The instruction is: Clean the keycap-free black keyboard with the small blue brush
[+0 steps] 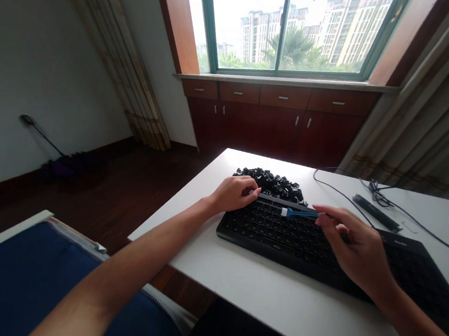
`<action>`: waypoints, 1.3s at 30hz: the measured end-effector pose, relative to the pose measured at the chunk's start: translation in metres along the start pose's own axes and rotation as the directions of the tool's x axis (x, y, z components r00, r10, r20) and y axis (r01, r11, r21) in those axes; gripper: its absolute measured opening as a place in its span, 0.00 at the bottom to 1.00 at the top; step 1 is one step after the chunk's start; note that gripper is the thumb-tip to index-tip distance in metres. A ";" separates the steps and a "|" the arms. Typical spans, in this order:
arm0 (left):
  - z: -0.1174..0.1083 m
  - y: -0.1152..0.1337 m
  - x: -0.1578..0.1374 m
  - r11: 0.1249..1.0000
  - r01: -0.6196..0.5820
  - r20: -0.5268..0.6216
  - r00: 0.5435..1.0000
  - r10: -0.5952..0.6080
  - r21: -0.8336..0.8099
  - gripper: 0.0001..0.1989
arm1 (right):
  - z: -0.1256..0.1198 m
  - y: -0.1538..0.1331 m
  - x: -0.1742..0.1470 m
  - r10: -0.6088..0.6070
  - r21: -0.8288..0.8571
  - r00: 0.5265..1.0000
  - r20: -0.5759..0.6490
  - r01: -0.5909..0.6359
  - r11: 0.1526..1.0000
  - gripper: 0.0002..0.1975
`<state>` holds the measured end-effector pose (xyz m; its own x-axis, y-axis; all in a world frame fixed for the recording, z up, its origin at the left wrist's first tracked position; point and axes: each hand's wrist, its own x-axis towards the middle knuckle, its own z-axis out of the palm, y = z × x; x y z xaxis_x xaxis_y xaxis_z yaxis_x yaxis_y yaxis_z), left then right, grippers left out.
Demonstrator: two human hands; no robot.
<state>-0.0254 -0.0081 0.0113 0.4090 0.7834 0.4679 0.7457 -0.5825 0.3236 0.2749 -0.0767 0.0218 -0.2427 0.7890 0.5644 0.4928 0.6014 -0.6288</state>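
Observation:
A black keyboard (280, 243) with its keycaps off lies on the white table, its bare key sockets facing up. My left hand (238, 192) is closed at its far left corner, fingers curled against the edge. Between the thumb and fingers of my right hand (355, 246) is a small blue brush (303, 214). Its white bristles point left, over the upper rows of the keyboard; whether they touch it I cannot tell. A heap of loose black keycaps (273, 183) lies just behind the keyboard, partly hidden by my left hand.
On the white table (266, 306), a long black strip (376, 212) and a black cable (378, 195) lie at the back right. A blue padded item with a zip (33, 265) is at the lower left. Cabinets (277, 125) stand below the window.

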 end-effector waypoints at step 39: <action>-0.004 -0.036 -0.001 0.936 0.309 0.125 0.935 -0.331 0.169 0.28 | -0.007 0.001 0.001 0.100 -0.009 0.995 -0.015 -0.100 0.995 0.11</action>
<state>-0.0546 0.0109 0.0023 0.2010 0.9528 0.2276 0.9131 -0.2664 0.3088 0.2802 -0.0761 0.0257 -0.1800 0.8434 0.5062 0.5222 0.5180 -0.6775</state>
